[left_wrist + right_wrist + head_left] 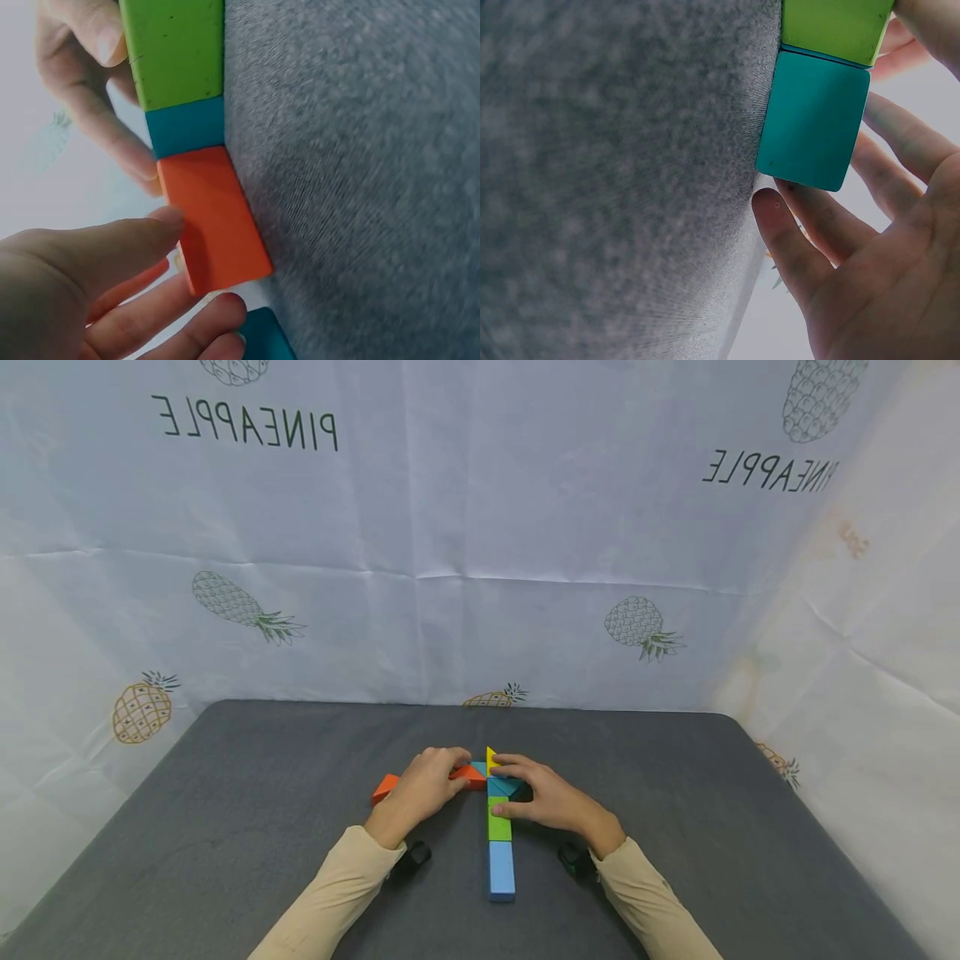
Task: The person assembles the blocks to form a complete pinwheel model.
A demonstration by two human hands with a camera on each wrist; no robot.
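Note:
A row of toy blocks lies on the table: a light blue block (502, 870), a green block (499, 828), teal triangular blocks (501, 787) and a yellow triangular block (491, 758). My left hand (426, 783) pinches an orange-red triangular block (217, 217), which meets the row's left side at the teal part. My right hand (553, 797) lies along the row's right side, its fingers fairly straight. Its thumb touches the green block and its index fingertip touches the yellow one. In the right wrist view its other fingers spread around a teal block face (814, 120).
Another orange block (384, 788) lies left of my left hand, partly hidden by it. A teal block (266, 335) shows near the left fingertips. Dark wrist devices (414, 857) sit below both hands. A white pineapple-print cloth (450, 527) hangs behind the grey table (225, 827).

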